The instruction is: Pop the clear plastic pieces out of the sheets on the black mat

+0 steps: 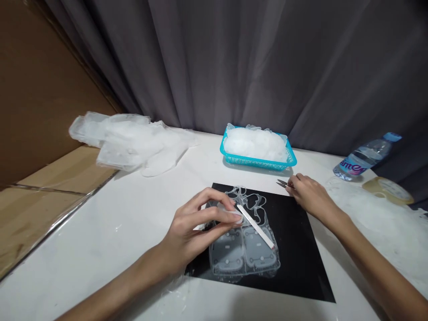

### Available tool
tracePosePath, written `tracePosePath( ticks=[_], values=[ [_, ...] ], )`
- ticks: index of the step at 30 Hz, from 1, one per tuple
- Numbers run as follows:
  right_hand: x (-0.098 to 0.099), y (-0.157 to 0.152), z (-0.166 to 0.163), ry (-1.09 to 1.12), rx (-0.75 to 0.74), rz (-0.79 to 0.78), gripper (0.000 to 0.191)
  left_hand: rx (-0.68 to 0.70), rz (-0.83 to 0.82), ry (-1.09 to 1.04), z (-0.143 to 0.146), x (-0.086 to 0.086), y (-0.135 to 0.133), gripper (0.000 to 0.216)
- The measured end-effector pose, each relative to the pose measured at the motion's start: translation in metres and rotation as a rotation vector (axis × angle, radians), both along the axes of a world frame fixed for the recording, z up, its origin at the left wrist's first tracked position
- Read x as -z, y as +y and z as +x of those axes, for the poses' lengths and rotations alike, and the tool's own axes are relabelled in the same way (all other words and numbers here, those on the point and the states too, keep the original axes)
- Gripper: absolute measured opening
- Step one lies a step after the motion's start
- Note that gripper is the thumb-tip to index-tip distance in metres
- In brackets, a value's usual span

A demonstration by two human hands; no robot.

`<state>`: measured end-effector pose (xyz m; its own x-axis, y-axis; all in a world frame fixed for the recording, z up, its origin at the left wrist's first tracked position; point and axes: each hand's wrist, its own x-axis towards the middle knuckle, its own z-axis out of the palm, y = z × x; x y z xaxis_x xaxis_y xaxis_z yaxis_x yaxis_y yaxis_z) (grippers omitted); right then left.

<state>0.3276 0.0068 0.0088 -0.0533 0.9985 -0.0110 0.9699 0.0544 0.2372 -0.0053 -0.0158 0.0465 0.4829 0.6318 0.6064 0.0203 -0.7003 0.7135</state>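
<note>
My left hand (pixel 203 223) pinches a small translucent white piece (pixel 236 217) between thumb and fingers, above the black mat (pixel 301 258). Under it lies a clear moulded plastic sheet (pixel 245 252) with two rounded panels and curly cut-away outlines at its far end. Across the sheet rests a narrow white strip (pixel 256 226) with a reddish end. At the mat's far right corner, my right hand (pixel 309 191) is closed around small dark scissors (pixel 284 183), their pointed tips facing left and slightly apart. The fingers hide the handles.
Behind the mat stands a turquoise basket (pixel 261 164) heaped with white, filmy pieces. More translucent sheets (pixel 133 140) are piled at back left. A water bottle (pixel 364 156), a tape roll (pixel 388 189) and whitish plastic (pixel 384 227) occupy the right. Cardboard (pixel 50 80) borders the left; a grey curtain (pixel 234 58) hangs behind.
</note>
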Motion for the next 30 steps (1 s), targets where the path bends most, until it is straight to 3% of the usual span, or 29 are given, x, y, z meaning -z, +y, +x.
tracePosePath(
  ticks=[4, 8, 11, 15, 19, 21, 26, 30],
  values=[
    [-0.003, 0.000, -0.009, -0.069, 0.017, -0.037, 0.016, 0.004, 0.108, -0.011, 0.001, 0.002, 0.003, 0.031],
    [-0.010, -0.002, -0.011, -0.091, 0.060, -0.041, 0.026, 0.003, 0.049, -0.015, 0.002, 0.004, 0.003, 0.028],
    [-0.031, -0.010, -0.006, 0.028, 0.013, -0.075, 0.018, 0.009, -0.137, -0.045, 0.003, 0.005, 0.000, 0.023],
    [-0.065, -0.025, -0.015, 0.742, -0.305, -0.134, 0.025, 0.061, -0.629, -0.153, 0.007, 0.004, -0.005, 0.010],
    [-0.073, -0.035, -0.043, 1.188, -0.369, -0.115, 0.030, 0.143, -0.968, -0.269, 0.012, 0.001, -0.007, 0.005],
    [-0.069, -0.039, -0.055, 1.249, -0.408, -0.114, 0.031, 0.205, -1.049, -0.317, 0.014, 0.000, -0.007, 0.007],
    [-0.066, -0.049, -0.066, 1.212, -0.665, -0.138, 0.031, 0.396, -1.175, -0.411, 0.015, 0.001, -0.010, 0.011],
    [-0.066, -0.055, -0.070, 1.250, -0.693, -0.072, 0.037, 0.481, -1.203, -0.428, 0.015, 0.002, -0.012, 0.007]
  ],
)
